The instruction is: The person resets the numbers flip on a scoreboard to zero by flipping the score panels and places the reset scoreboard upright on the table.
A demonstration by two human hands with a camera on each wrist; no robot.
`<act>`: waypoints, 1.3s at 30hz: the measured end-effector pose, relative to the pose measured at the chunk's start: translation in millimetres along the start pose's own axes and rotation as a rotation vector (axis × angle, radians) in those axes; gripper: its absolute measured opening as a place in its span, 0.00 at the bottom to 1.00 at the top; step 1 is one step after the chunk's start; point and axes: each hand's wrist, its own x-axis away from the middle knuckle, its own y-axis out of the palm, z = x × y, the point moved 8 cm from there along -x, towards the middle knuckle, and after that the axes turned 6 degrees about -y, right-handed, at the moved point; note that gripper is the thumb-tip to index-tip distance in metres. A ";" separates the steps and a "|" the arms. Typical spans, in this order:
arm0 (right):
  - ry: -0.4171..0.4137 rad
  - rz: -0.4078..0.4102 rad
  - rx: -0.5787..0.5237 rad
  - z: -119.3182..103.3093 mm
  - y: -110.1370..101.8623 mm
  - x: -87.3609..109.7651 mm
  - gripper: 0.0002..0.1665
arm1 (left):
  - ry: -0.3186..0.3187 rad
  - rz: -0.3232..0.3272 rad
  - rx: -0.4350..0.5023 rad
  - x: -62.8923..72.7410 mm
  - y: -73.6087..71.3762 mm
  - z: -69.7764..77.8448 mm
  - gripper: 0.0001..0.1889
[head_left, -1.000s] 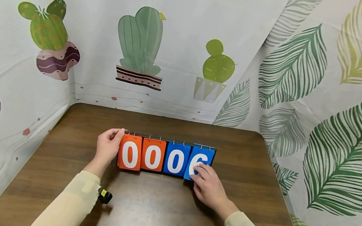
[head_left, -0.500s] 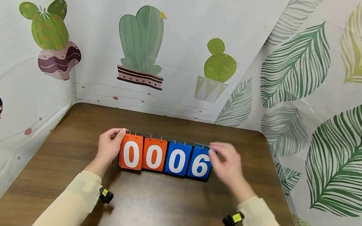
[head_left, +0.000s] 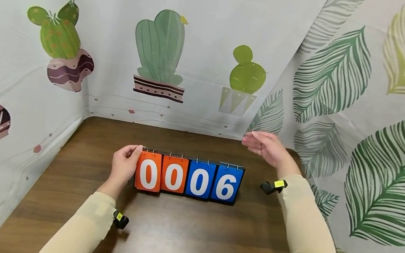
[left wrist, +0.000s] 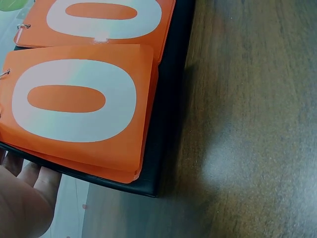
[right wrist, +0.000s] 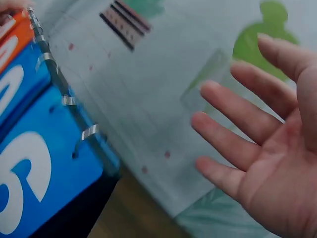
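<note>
A flip scoreboard [head_left: 199, 180] stands on the table, showing 0 0 on orange cards and 0 6 on blue cards hung from metal rings. At its left end my left hand [head_left: 125, 165] holds the upper corner, thumb at the front edge. In the left wrist view the fingers [left wrist: 47, 186] reach behind the black backing, next to the orange 0 card [left wrist: 74, 101]. My right hand [head_left: 268, 148] is raised behind and above the board's right end, apart from it. Its fingers are spread and hold nothing in the right wrist view, beside the blue 6 card [right wrist: 29, 173].
The brown wooden table [head_left: 177, 237] has its far edge against a white cloth [head_left: 205, 56] printed with cacti. A leaf-printed cloth [head_left: 397, 175] hangs along the right side. Each wrist carries a small black camera [head_left: 121, 220].
My right hand has left the blue 6 card, passed the board's upper right corner and risen up and away with fingers extended. The 6 card now lies flat. My left hand keeps its hold.
</note>
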 end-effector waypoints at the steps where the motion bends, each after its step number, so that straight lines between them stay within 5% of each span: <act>1: 0.031 -0.020 0.001 10.6 -0.3 -2.4 0.16 | -0.002 0.000 -0.002 0.0 0.6 -0.6 0.21; 9: 0.283 0.064 0.261 93.7 -9.0 -6.8 0.31 | -0.012 0.007 -0.016 -0.3 0.2 -1.3 0.22; 15: 0.432 0.029 0.493 123.8 -8.1 2.5 0.36 | -0.015 0.021 -0.033 -1.0 -1.1 -1.4 0.22; 34: 0.347 -0.018 0.704 130.8 4.2 -8.6 0.15 | -0.005 0.020 -0.014 0.6 0.1 0.8 0.21; 39: 0.384 -0.032 0.640 133.9 5.6 -8.8 0.23 | -0.006 0.023 -0.027 1.4 -0.2 0.8 0.21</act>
